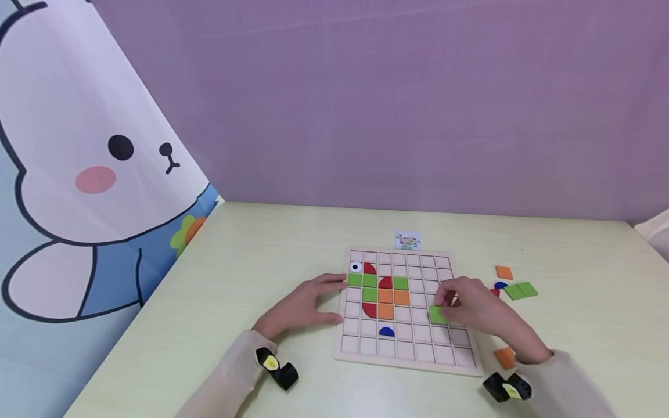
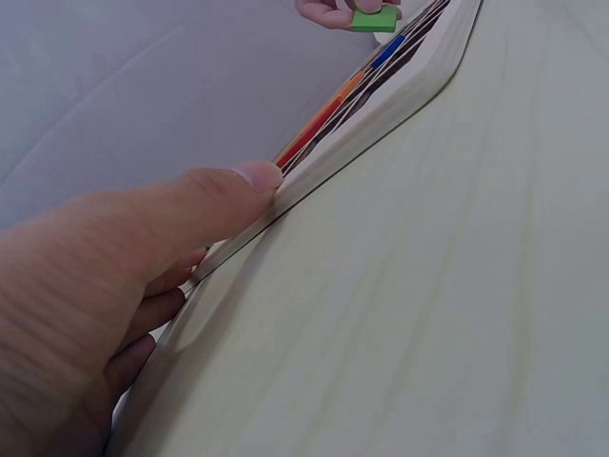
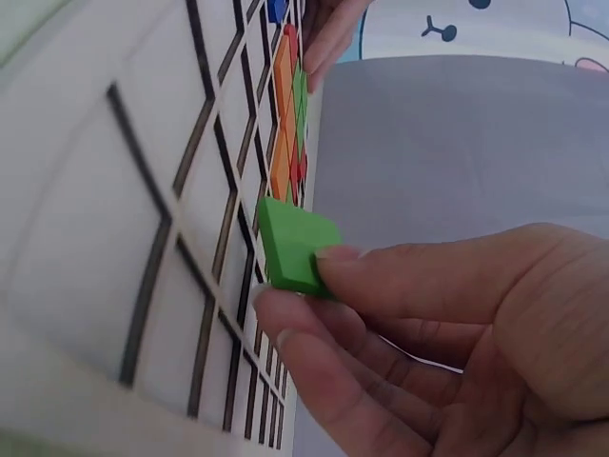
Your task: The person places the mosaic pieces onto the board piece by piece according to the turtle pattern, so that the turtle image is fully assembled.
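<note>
A wooden grid board [image 1: 407, 366] lies on the table. My right hand [image 1: 478, 306] pinches a green square tile [image 3: 297, 248] between thumb and fingers, over the right part of the grid. At the board's left edge rests my left hand [image 1: 303, 305], thumb and fingers spread apart and fairly straight. Set in the grid's left half are an eye tile [image 1: 356, 267], several green squares [image 1: 369, 295], orange squares [image 1: 385, 312] and red quarter-round pieces [image 1: 369, 269]. A blue half-round piece [image 1: 387, 331] sits lower in the grid.
Behind the board lies a small picture card [image 1: 407, 240]. To the right are two loose green tiles [image 1: 521, 290], an orange tile [image 1: 504, 272], a blue piece [image 1: 500, 285] and a partly hidden red piece [image 1: 495, 292]. Another orange tile [image 1: 504, 357] lies by the right wrist.
</note>
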Motion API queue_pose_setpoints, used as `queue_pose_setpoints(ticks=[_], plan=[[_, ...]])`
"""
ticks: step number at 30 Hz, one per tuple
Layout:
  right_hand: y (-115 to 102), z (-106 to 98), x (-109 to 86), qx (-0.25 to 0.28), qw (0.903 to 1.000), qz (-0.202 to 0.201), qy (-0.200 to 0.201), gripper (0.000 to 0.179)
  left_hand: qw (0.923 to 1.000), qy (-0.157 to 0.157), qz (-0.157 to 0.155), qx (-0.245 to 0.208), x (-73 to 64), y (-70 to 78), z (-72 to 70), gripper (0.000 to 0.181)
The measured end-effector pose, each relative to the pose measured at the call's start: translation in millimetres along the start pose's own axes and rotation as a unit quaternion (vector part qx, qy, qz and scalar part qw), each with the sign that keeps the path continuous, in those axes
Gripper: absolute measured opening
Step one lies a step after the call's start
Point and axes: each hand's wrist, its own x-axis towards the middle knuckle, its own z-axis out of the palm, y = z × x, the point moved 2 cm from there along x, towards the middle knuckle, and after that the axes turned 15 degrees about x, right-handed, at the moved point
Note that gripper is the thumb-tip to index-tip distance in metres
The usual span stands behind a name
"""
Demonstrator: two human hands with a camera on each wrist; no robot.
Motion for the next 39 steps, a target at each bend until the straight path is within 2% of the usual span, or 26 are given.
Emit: queue_pose_setpoints(ticks=[16, 24, 39], plan=[[-16, 17, 14.1, 0.02, 0.9998, -0.006, -0.007, 0.01, 1.0, 0.003, 0.001, 0.0, -0.1, -0.2, 0.4, 0.068], [-21, 23, 20.4, 0.029, 0.9992, -0.023, -0.015, 0.01, 1.0, -0.001, -0.002, -0.003, -0.5, 1.1, -0.4, 0.068], [-26, 33, 26.8, 0.039, 0.9988, -0.021, -0.022, 0.009, 1.0, 0.002, 0.003, -0.001, -0.6, 0.6, -0.1, 0.068]])
